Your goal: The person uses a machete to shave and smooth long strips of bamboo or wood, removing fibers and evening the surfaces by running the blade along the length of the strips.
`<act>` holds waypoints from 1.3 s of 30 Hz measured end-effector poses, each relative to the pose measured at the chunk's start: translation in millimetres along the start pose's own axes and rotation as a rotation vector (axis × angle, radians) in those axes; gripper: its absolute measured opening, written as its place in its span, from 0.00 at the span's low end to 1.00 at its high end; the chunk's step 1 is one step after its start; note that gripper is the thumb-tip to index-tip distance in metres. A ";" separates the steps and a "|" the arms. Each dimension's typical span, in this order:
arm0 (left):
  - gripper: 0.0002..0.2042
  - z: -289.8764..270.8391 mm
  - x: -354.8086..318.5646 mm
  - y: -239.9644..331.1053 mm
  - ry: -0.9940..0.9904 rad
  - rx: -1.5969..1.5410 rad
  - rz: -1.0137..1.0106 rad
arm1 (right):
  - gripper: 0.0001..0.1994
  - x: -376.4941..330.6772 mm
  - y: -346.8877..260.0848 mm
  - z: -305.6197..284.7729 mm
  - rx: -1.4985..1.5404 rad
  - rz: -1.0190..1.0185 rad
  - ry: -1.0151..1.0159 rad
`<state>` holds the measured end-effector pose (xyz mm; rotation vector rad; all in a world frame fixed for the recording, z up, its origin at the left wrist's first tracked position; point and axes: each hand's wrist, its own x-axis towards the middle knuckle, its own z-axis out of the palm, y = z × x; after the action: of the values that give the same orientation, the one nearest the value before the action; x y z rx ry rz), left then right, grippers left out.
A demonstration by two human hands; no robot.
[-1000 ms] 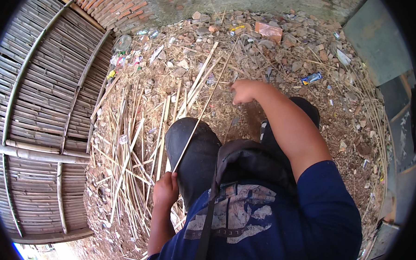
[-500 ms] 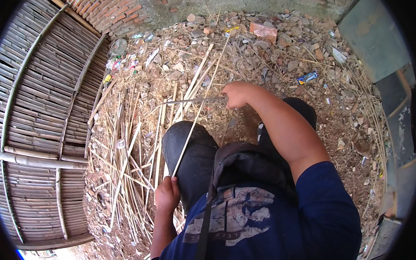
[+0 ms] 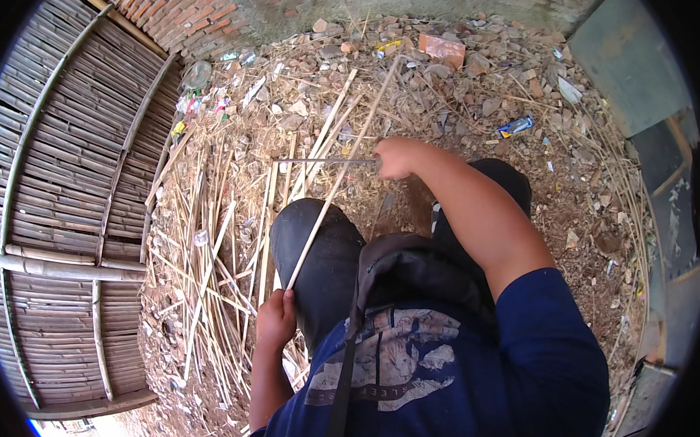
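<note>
My left hand (image 3: 276, 319), beside my left knee, is closed round the lower end of a long, pale bamboo strip (image 3: 320, 220). The strip slants up and away to the right, past the knee toward the rubble. Out in front, my right hand (image 3: 396, 158) grips a long knife whose handle is hidden in the fist. Its thin dark blade (image 3: 320, 160) points left and crosses the strip near the middle. Whether blade and strip touch, I cannot tell. Many loose bamboo strips (image 3: 212, 279) lie in a heap to the left of my legs.
A bamboo slat wall (image 3: 66, 153) runs along the left. At the back stands a brick wall (image 3: 201, 22), with stones, a broken brick (image 3: 442, 49) and litter at its foot. A blue wrapper (image 3: 515, 127) lies to the right, near grey panels (image 3: 628, 58).
The knife blade's tip has risen slightly in the picture. The bamboo strip has turned to show a broader face, and my left hand has shifted a little left and down.
</note>
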<state>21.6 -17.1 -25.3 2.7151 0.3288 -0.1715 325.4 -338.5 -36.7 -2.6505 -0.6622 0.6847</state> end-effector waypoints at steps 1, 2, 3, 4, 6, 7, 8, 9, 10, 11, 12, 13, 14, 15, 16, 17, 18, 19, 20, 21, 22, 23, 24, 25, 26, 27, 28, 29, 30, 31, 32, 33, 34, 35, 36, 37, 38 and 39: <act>0.22 -2.9 -0.1 0.1 -0.018 -0.024 -0.007 | 0.22 -10.3 -11.3 -6.1 0.013 -0.015 0.007; 0.22 -5.4 0.9 0.1 -0.036 -0.049 -0.014 | 0.19 -16.9 -20.0 -9.5 0.027 -0.031 0.014; 0.23 -5.1 2.7 -0.3 -0.043 -0.060 0.006 | 0.17 -20.4 -23.2 -7.2 -0.038 -0.082 0.032; 0.23 -4.7 1.9 -1.7 -0.044 -0.057 0.005 | 0.17 -27.1 -30.0 -10.1 -0.067 -0.123 0.016; 0.23 -1.8 -0.3 -3.6 -0.044 -0.054 0.004 | 0.18 -40.1 -38.8 -16.3 -0.127 -0.203 -0.014; 0.23 -0.6 1.5 -5.0 -0.038 -0.043 0.014 | 0.19 -26.4 -20.3 -6.8 -0.040 -0.148 0.070; 0.23 1.8 -0.2 -4.6 -0.051 -0.066 0.018 | 0.19 -7.4 17.4 12.6 0.054 -0.079 0.151; 0.23 1.6 2.5 -4.7 -0.045 -0.094 0.023 | 0.20 -0.2 29.2 8.4 0.137 -0.022 0.244; 0.23 0.2 4.5 -4.4 -0.040 -0.121 0.029 | 0.21 6.3 40.0 5.2 0.164 0.045 0.204; 0.23 -0.8 3.1 -7.5 -0.045 -0.102 0.020 | 0.21 8.1 36.6 -7.5 0.182 0.100 0.157; 0.23 -0.8 2.9 -8.1 -0.041 -0.096 0.028 | 0.22 4.8 34.3 -14.7 0.207 0.164 0.106; 0.23 -0.7 3.1 -8.3 -0.037 -0.091 0.037 | 0.22 -0.3 26.2 -17.7 0.192 0.139 0.091; 0.23 -0.8 3.3 -8.2 -0.034 -0.084 0.046 | 0.22 1.5 17.5 -14.3 0.138 0.090 0.065; 0.23 -0.8 3.8 -5.5 -0.041 -0.089 0.041 | 0.21 1.4 9.4 -7.3 0.087 0.050 0.035; 0.23 -2.7 4.3 -2.3 -0.048 -0.092 0.032 | 0.21 -1.0 -4.2 -2.0 0.038 0.007 0.002; 0.23 -2.7 4.0 -0.8 -0.055 -0.095 0.022 | 0.21 -4.6 -16.6 2.8 -0.009 -0.056 -0.054; 0.22 -3.4 3.2 -0.2 -0.053 -0.090 0.025 | 0.22 -18.6 -38.4 -6.3 -0.058 -0.124 -0.104; 0.22 -3.6 1.9 0.4 -0.050 -0.085 0.028 | 0.22 -26.1 -49.6 -11.3 -0.107 -0.193 -0.154; 0.22 -3.5 0.2 0.6 -0.046 -0.081 0.029 | 0.23 -23.9 -45.2 -8.8 -0.049 -0.190 -0.121; 0.22 0.4 -0.3 -1.6 -0.025 -0.085 0.030 | 0.24 -18.8 -33.6 -4.1 0.009 -0.187 -0.089; 0.22 7.3 0.2 -6.0 -0.005 -0.090 0.030 | 0.25 -12.4 -20.3 0.7 0.067 -0.185 -0.057; 0.22 10.3 0.4 -6.8 0.014 -0.093 0.040 | 0.27 -8.0 -2.3 2.4 0.224 -0.019 0.053; 0.21 9.9 1.4 -5.4 0.029 -0.088 0.046 | 0.28 -2.0 15.1 -5.9 0.283 0.043 0.057; 0.21 10.2 0.0 -5.0 0.043 -0.085 0.048 | 0.28 2.0 28.6 -16.7 0.341 0.104 0.057; 0.21 10.0 0.4 -3.8 0.057 -0.082 0.052 | 0.29 5.7 38.2 -22.1 0.400 0.166 0.059; 0.21 9.8 0.5 -4.1 0.048 -0.069 0.051 | 0.28 5.8 36.1 -20.3 0.340 0.153 0.102; 0.21 8.7 1.1 -3.9 0.039 -0.057 0.051 | 0.27 4.2 33.6 -15.8 0.280 0.142 0.147; 0.20 7.3 2.2 -3.0 0.030 -0.044 0.054 | 0.26 2.4 31.1 -11.2 0.220 0.132 0.192; 0.20 5.9 2.0 -0.7 0.024 -0.035 0.043 | 0.25 1.5 23.4 -6.7 0.141 0.069 0.118; 0.20 4.7 1.5 1.8 0.015 -0.026 0.033 | 0.24 3.2 10.4 -0.7 0.064 0.009 0.041; 0.20 4.0 1.5 3.8 0.006 -0.016 0.023 | 0.23 3.5 -1.6 5.3 -0.012 -0.052 -0.036; 0.20 3.2 0.4 3.9 0.007 -0.017 0.020 | 0.23 -4.1 -17.3 6.7 -0.037 -0.114 -0.092; 0.20 2.6 -1.4 3.6 0.013 -0.010 0.019 | 0.23 -17.4 -35.9 1.8 -0.061 -0.180 -0.148; 0.20 2.4 -0.3 4.8 0.015 -0.001 0.026 | 0.23 -25.2 -42.7 -1.3 -0.082 -0.238 -0.200; 0.20 1.3 -0.3 6.2 0.021 0.011 0.034 | 0.26 -23.4 -38.0 0.4 -0.064 -0.251 -0.198; 0.21 1.7 -0.1 7.1 0.020 0.000 0.029 | 0.30 -18.3 -28.8 2.9 -0.047 -0.265 -0.196; 0.21 3.2 -1.1 7.3 0.020 -0.011 0.018 | 0.34 -12.1 -19.9 5.5 -0.031 -0.283 -0.198; 0.21 4.4 -1.1 7.6 0.020 -0.024 0.011 | 0.34 -6.6 -8.5 4.3 0.036 -0.187 -0.178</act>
<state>22.2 -25.9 -26.4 2.6962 0.3189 -0.1364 315.1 -333.9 -34.3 -2.4740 -0.9244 0.8743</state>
